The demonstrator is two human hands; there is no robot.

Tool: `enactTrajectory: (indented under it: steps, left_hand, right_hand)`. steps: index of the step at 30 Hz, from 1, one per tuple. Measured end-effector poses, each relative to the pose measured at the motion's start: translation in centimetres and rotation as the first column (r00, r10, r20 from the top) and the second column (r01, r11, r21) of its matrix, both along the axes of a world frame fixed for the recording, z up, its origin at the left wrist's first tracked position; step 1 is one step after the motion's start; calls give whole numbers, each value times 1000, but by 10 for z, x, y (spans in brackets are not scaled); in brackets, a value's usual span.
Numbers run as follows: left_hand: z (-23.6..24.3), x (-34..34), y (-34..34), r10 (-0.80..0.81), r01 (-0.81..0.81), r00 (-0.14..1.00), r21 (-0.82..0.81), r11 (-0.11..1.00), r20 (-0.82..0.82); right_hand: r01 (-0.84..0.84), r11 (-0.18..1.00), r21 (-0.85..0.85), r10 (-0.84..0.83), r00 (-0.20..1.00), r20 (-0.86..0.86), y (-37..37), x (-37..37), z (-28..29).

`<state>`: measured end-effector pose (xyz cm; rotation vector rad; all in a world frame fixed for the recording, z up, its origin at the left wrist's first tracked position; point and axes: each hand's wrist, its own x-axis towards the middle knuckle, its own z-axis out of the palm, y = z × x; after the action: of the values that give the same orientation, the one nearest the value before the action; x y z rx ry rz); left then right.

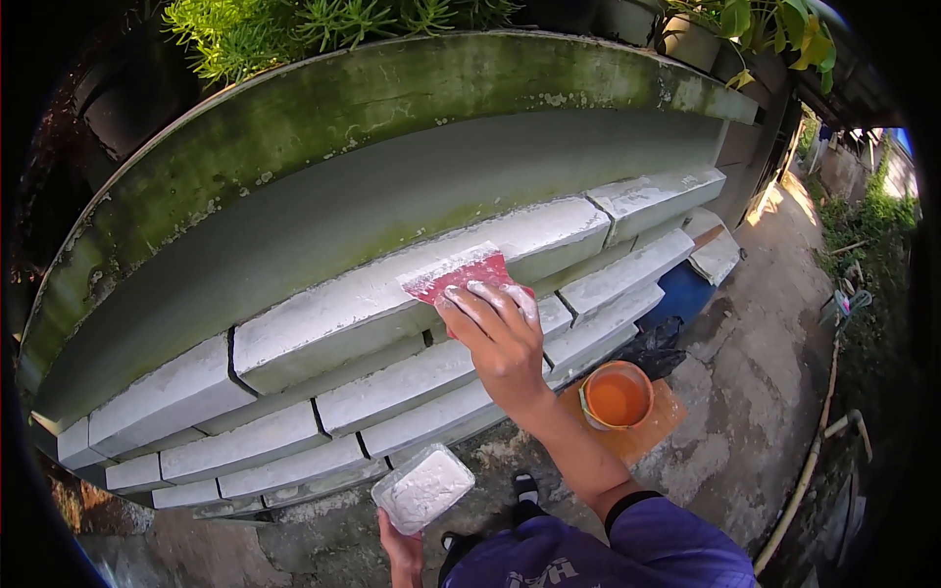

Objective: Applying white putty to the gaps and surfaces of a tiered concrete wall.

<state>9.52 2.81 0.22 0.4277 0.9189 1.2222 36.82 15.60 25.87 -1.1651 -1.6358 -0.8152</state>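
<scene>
My right hand (pixel 495 338), its fingertips coated white, grips a red putty scraper (pixel 456 272), whose white-smeared blade rests on the top of a long pale block (pixel 412 284) in the upper row of stepped grey blocks along a curved wall. Below the steps, my left hand (pixel 402 539) holds a clear plastic tub (pixel 426 485) of white paste by its side.
A mossy curved ledge (pixel 392 78) carries potted plants (pixel 686 34). An orange bucket (pixel 616 395) stands on a board (pixel 657 436) at lower right, beside black plastic (pixel 657 348) and a blue container (pixel 686 299). A concrete path (pixel 755 323) runs right, edged by a pole and weeds.
</scene>
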Motion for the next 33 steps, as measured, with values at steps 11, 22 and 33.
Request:
enactTrajectory:
  steps: [11,22,33]
  left_hand:
    - [4,49,14,-8,8,1000,11,1000,-26]
    - [6,93,21,-5,5,1000,14,1000,-27]
    - [10,129,23,-11,10,998,-13,1000,-70]
  right_hand:
    - [6,1000,-28,-6,1000,-6,-3,105,11]
    - [-17,991,-135,17,1000,-2,-3,231,12]
    - [255,964,-73,-246,963,112,-11,249,21]
